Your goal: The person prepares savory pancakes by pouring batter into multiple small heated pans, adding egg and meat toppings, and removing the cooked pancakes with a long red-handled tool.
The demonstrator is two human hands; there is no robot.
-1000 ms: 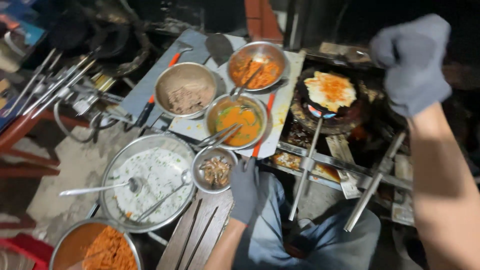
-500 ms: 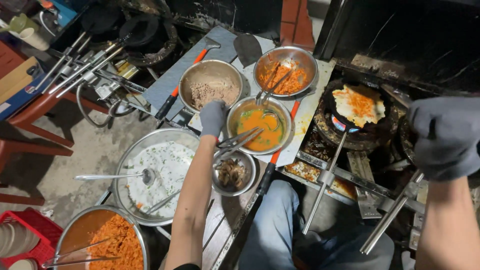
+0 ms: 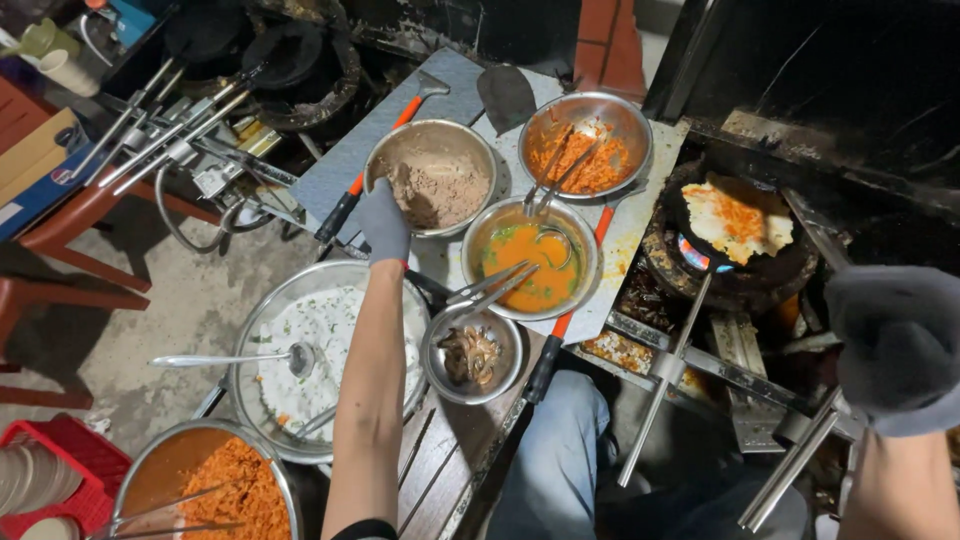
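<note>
My left hand [image 3: 384, 222], in a grey glove, reaches out to the near rim of a metal bowl of brown minced filling [image 3: 432, 178], its fingers at the filling's edge. Whether it holds any of it is hidden. My right hand [image 3: 895, 345], also gloved, hovers at the right edge with its fingers curled and nothing visible in it. A thin flat sheet with orange topping [image 3: 735, 218] lies on a round black pan [image 3: 742, 262] over a flame. A bowl of orange sauce [image 3: 530, 258] and a bowl of orange shreds [image 3: 586, 145] stand beside the filling.
A large bowl of white batter [image 3: 262, 352] with a ladle sits under my left arm, a small bowl of dark bits [image 3: 472, 356] to its right, a bowl of orange shreds [image 3: 205, 490] at the bottom left. Long metal handles [image 3: 665, 375] jut from the stove. Tongs and a red stool lie at the left.
My left hand has moved from the small bowl up to the bowl of brown filling. My right hand has dropped from above the pan to the right edge.
</note>
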